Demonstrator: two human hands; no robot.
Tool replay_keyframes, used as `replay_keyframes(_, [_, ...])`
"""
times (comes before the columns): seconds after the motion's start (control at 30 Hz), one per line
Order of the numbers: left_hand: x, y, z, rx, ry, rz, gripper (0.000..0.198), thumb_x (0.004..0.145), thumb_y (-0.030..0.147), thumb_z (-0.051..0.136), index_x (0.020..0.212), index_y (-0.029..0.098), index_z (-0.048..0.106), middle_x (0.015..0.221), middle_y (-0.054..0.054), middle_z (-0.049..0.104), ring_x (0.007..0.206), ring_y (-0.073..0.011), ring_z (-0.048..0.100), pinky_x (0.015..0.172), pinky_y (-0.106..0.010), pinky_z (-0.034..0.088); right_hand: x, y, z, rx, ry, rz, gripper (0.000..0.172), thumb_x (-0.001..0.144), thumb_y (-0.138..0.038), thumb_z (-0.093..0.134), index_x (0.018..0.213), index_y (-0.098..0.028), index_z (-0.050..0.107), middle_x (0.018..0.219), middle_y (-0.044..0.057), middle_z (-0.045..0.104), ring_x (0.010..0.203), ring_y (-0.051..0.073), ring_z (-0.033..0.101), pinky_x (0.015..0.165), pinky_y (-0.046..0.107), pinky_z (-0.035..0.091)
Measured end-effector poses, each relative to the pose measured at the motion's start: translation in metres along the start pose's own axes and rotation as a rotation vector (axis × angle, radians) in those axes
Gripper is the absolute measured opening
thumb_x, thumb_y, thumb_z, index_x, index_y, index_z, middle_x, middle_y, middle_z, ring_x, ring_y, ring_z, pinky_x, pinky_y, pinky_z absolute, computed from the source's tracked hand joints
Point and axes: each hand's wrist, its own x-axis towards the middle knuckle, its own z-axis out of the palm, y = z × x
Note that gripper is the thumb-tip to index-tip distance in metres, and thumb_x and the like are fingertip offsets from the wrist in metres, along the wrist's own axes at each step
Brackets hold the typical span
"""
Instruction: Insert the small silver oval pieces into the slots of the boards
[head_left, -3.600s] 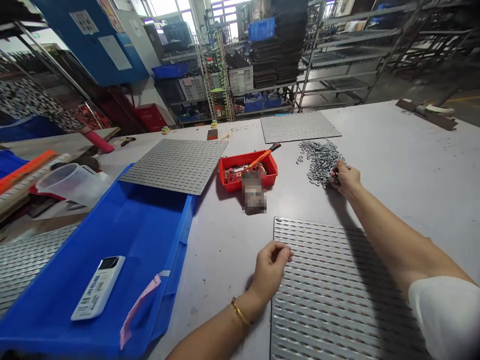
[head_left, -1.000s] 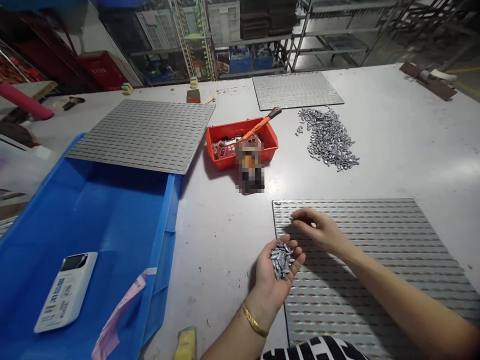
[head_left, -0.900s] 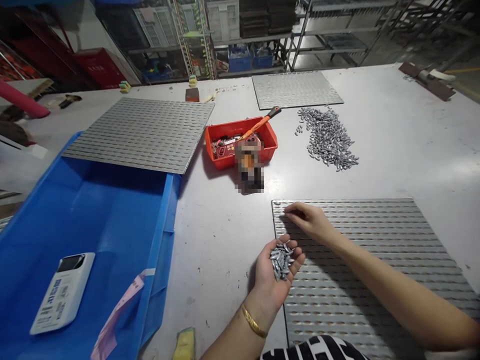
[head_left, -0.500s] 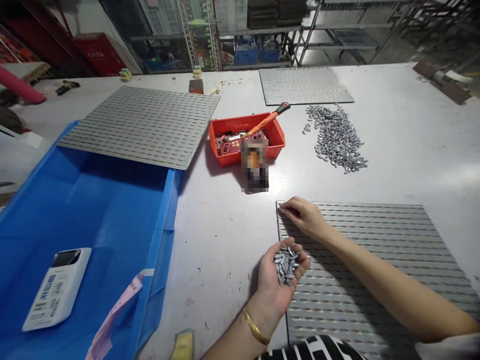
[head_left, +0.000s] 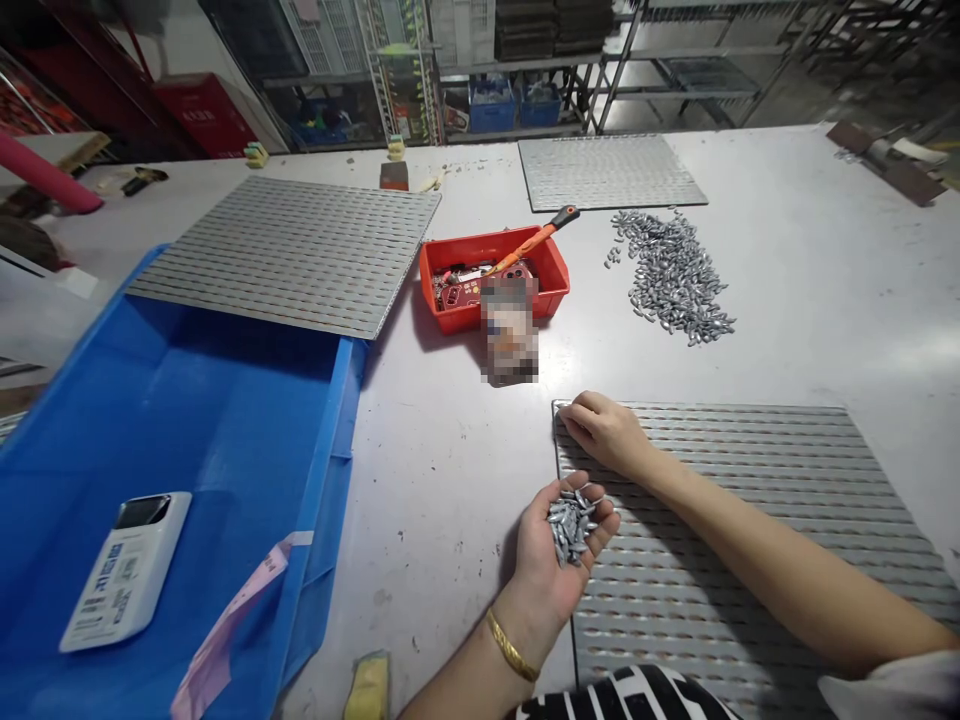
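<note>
My left hand [head_left: 553, 545] is cupped palm up around a heap of small silver spindle-shaped metal pieces [head_left: 571, 525]. It is beside the left edge of a grey ridged plate [head_left: 750, 520] lying flat on the table. At that plate's far left corner, my right hand [head_left: 606, 432] pinches thumb and fingers together close to the surface. Whatever its fingertips hold is hidden. Rows of slots, with brownish spots, run across the plate. Beyond it lies a loose pile of the same silver pieces [head_left: 675, 280].
A red bin [head_left: 491, 320] holds an orange-handled tool [head_left: 536, 240]; a pixelated object leans against its front. On the left, a blue crate [head_left: 319, 500] contains a white device [head_left: 124, 580] and supports a second ridged plate [head_left: 292, 255]. Another plate [head_left: 611, 172] lies at the back.
The view has shifted slightly, moving the crate a little to the right in the picture. Both hands keep nearly the same place and grip.
</note>
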Motion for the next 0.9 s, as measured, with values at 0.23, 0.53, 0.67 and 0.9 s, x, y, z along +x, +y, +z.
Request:
replay_keyframes(0.23, [0.001,0.001,0.002,-0.023,-0.015,0.002,0.038,0.078,0.025,0.065,0.112,0.008,0.063,0.103,-0.014,0.07,0.093,-0.0268,0.068,0.09,-0.041,0.053,-0.012,-0.013,-0.025,0.124,0.012,-0.009,0.024,0.094,-0.024,0.047,0.111,-0.02,0.064,0.095,0.008,0.063,0.08,0.017,0.059,0.069,0.028,0.048])
replay_keyframes(0.53, [0.002,0.002,0.006,-0.107,0.056,0.05,0.016,0.079,0.019,0.063,0.093,0.012,0.064,0.08,-0.004,0.071,0.068,-0.0156,0.066,0.063,-0.028,0.054,-0.053,-0.046,-0.052,0.251,-0.18,-0.224,0.03,0.093,-0.021,0.049,0.122,-0.023,0.058,0.115,0.012,0.06,0.109,0.025,0.053,0.088,0.046,0.05])
replay_keyframes(0.67, [0.003,0.003,0.006,-0.1,0.031,0.054,0.013,0.08,0.017,0.06,0.09,0.01,0.065,0.079,-0.005,0.07,0.07,-0.0154,0.066,0.067,-0.028,0.053,-0.055,-0.047,-0.045,0.295,-0.111,-0.231,0.02,0.093,-0.015,0.047,0.107,-0.021,0.061,0.107,0.01,0.063,0.104,0.023,0.055,0.087,0.045,0.05])
replay_keyframes(0.9, [0.001,0.004,0.004,-0.044,-0.012,0.03,0.023,0.077,0.018,0.063,0.099,0.012,0.068,0.091,-0.006,0.072,0.077,-0.017,0.066,0.069,-0.029,0.053,-0.06,-0.043,-0.047,0.166,-0.121,-0.224,0.024,0.092,-0.018,0.052,0.114,-0.02,0.061,0.107,0.012,0.063,0.102,0.025,0.055,0.084,0.046,0.049])
